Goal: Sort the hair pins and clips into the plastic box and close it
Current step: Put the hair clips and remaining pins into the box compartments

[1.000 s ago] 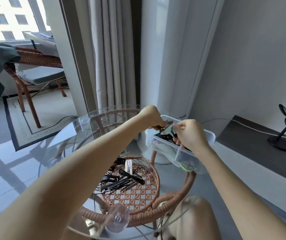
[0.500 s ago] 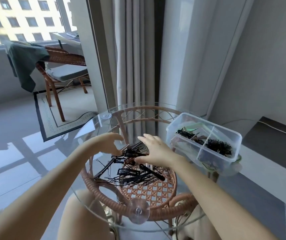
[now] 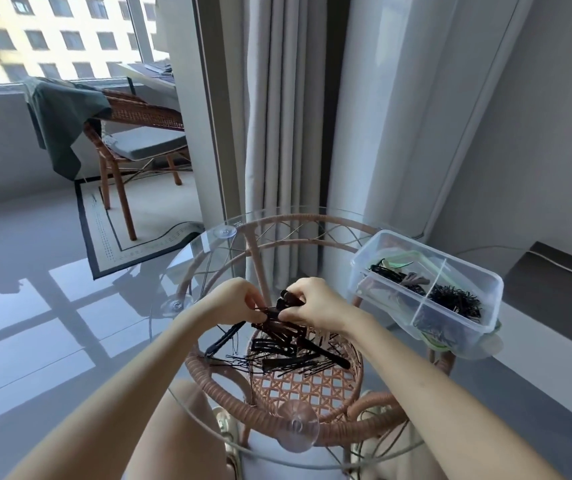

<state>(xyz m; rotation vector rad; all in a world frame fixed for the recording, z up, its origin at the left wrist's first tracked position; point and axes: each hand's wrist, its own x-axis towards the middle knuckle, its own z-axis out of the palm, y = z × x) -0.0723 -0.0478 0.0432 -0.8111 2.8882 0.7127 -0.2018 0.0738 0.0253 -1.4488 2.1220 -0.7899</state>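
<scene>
Back from the plastic box point(image 3: 444, 252), open at far right: your L hand point(image 3: 239, 301) and R hand point(image 3: 315, 306) now both pinch brown clips point(image 3: 279, 311) atop the pin pile point(image 3: 291, 353), centre. Next batch coming.

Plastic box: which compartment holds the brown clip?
The back-left compartment, where the brown clip lies beside black clips; the one beside it holds tangled black pins.

left hand point(image 3: 239, 301): fingers curled, pinching clips point(image 3: 277, 318) | right hand point(image 3: 315, 306): fingers curled on same clips, fingertips facing the left's | pile point(image 3: 291, 355): dark, just below fingers, on table point(image 3: 201, 258) | box point(image 3: 464, 271): lidless, right of fingers, apart, pins point(image 3: 454, 301) inside
</scene>
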